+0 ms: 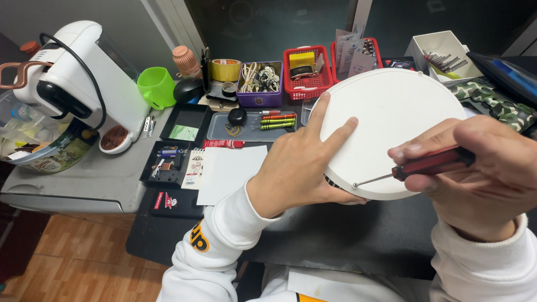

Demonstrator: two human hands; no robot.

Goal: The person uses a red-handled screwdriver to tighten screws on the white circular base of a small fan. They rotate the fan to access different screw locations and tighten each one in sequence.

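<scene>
Gripping the white round device [391, 120] at its edge, the left hand [299, 168] steadies it; the right hand [492, 173] is clamped on a red-handled screwdriver [430, 163] whose tip touches the rim.

disc underside: the left hand [299, 168] covers the lower left edge of the white round disc [391, 123], so the grip beneath it cannot be seen.
screwdriver: its red handle [433, 162] is mostly buried in the right hand [481, 173].
screw: the tip [355, 185] meets the rim, too small to make out.
coffee machine: the copper handle [17, 72] is cut by the left edge.
camouflage cloth: the cloth [495, 103] runs off the right edge.
</scene>
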